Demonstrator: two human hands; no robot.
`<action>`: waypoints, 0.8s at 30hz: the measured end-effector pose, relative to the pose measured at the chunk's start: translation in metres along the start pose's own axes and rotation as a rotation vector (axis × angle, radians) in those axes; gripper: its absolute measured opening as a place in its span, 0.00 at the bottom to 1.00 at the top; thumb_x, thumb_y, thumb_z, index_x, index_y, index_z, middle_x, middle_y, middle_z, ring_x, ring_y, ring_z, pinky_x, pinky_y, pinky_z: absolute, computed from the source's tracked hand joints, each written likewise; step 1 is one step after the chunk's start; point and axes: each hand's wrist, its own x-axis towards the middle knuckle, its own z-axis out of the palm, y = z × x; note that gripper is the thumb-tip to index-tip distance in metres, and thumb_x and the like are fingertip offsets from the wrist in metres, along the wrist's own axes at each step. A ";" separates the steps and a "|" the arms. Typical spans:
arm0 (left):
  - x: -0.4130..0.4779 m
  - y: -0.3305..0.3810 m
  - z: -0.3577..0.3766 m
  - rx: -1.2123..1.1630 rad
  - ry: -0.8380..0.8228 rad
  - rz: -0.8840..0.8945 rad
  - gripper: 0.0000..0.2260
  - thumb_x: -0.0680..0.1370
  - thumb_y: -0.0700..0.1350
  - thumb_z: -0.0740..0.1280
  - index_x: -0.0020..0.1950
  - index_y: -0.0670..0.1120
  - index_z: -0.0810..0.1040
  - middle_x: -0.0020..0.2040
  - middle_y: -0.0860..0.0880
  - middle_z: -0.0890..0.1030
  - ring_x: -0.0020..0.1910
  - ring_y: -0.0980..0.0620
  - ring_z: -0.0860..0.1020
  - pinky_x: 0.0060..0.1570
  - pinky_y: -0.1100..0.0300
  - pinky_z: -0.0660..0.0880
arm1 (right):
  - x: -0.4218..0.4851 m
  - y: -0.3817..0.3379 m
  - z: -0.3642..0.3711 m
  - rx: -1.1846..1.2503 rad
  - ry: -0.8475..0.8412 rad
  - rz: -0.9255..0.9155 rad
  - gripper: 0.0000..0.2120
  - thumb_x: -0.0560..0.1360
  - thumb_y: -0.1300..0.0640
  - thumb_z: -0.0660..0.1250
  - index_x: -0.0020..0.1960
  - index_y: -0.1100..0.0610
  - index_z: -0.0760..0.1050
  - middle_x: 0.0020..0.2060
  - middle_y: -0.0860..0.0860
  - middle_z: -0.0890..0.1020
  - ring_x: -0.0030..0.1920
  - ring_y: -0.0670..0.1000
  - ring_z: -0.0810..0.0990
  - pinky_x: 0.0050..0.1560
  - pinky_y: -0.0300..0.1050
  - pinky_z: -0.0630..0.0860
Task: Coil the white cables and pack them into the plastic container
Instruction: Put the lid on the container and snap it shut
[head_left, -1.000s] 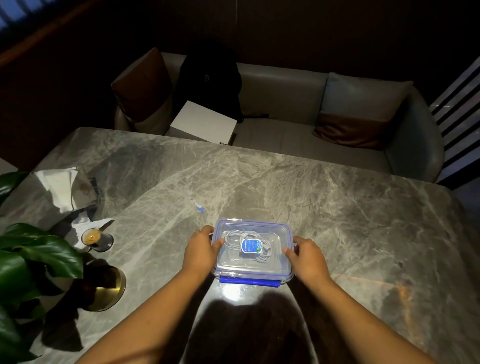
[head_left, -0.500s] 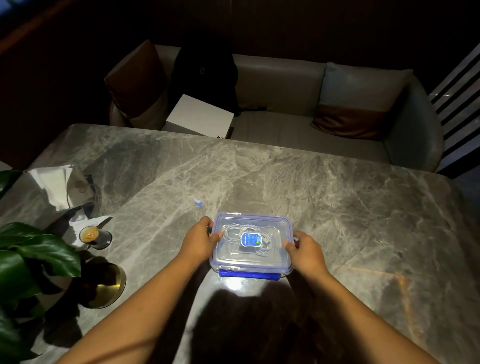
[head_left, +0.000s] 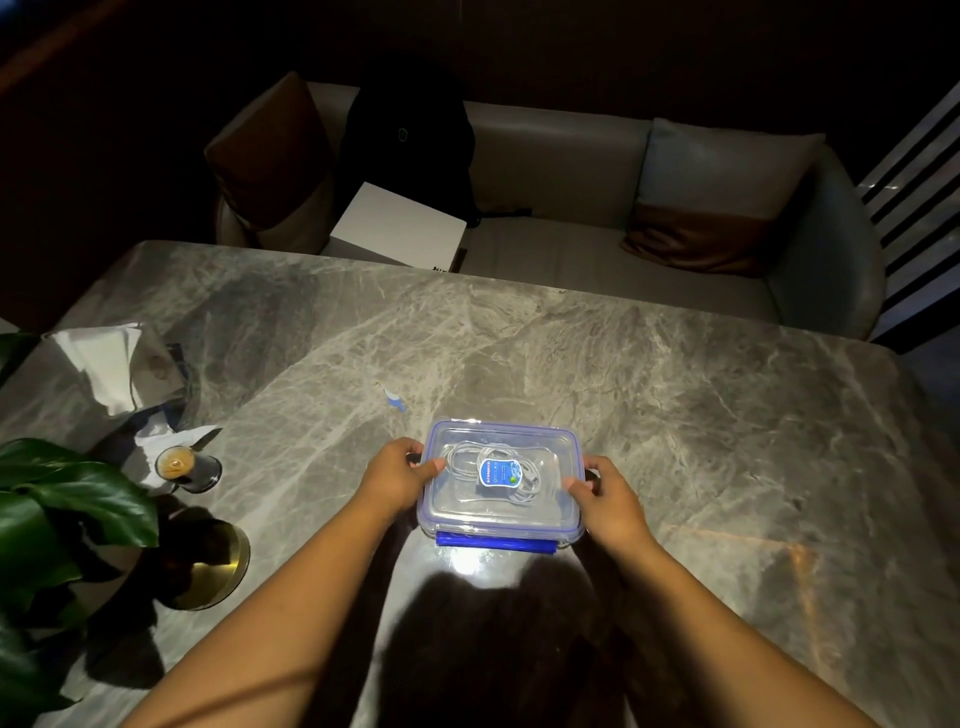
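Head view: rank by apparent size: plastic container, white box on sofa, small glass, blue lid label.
1. plastic container
2. white box, close behind; it sits farther from the camera, so the true order is unsure
3. small glass
4. blue label

Bare forearms (head_left: 291, 597) reach forward; left hand (head_left: 397, 475) grips the container (head_left: 498, 517) at its left end, right hand (head_left: 609, 506) at its right; thumbs (head_left: 434, 466) on top.
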 end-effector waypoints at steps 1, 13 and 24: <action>0.000 0.000 0.001 0.001 0.003 -0.017 0.14 0.74 0.48 0.74 0.54 0.41 0.77 0.42 0.47 0.76 0.42 0.48 0.75 0.47 0.55 0.72 | -0.002 0.001 0.002 0.019 0.005 0.011 0.14 0.80 0.53 0.63 0.64 0.55 0.73 0.53 0.54 0.82 0.51 0.53 0.81 0.51 0.47 0.76; -0.053 -0.007 0.058 -0.498 0.008 -0.261 0.12 0.77 0.43 0.71 0.47 0.40 0.68 0.39 0.38 0.74 0.33 0.44 0.79 0.31 0.44 0.82 | -0.020 0.014 0.024 0.472 0.106 0.276 0.16 0.79 0.52 0.66 0.60 0.61 0.67 0.38 0.57 0.77 0.31 0.52 0.74 0.33 0.49 0.74; -0.087 -0.003 0.106 -0.726 -0.057 -0.424 0.12 0.75 0.41 0.73 0.37 0.38 0.74 0.22 0.50 0.74 0.24 0.51 0.76 0.45 0.45 0.82 | -0.027 0.014 0.019 0.485 0.127 0.256 0.35 0.73 0.54 0.74 0.71 0.66 0.60 0.62 0.60 0.79 0.59 0.59 0.80 0.65 0.58 0.74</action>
